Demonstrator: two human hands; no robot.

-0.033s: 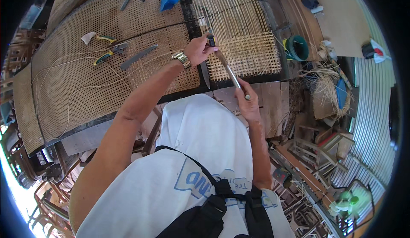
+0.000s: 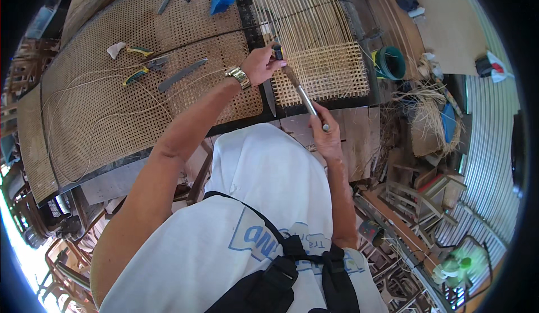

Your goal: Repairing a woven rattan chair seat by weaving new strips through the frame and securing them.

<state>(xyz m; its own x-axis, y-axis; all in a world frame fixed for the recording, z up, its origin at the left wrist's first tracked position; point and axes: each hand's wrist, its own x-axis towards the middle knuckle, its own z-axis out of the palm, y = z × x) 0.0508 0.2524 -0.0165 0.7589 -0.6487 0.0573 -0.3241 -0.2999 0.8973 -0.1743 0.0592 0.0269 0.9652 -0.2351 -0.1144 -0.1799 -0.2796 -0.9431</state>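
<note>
My left hand (image 2: 261, 66), with a metal watch on its wrist, is closed round the far end of a hammer-like tool (image 2: 304, 97). The tool has a dark end piece and a long brown and silver shaft. My right hand (image 2: 325, 133) is wrapped round the shaft's near, rounded end. The tool slants over a panel of woven cane (image 2: 331, 74), whose far part is loose parallel strands. A long metal blade (image 2: 270, 98) lies along that panel's left edge, partly hidden under my left hand.
To the left lies a wide cane mesh sheet (image 2: 123, 99) bearing a flat blade (image 2: 182, 75), yellow-green pliers (image 2: 135, 76) and a blue piece (image 2: 223, 1). Right of the table are a green bucket (image 2: 391, 63) and loose cane scraps (image 2: 429, 111). Wooden frames (image 2: 429, 192) stand lower right.
</note>
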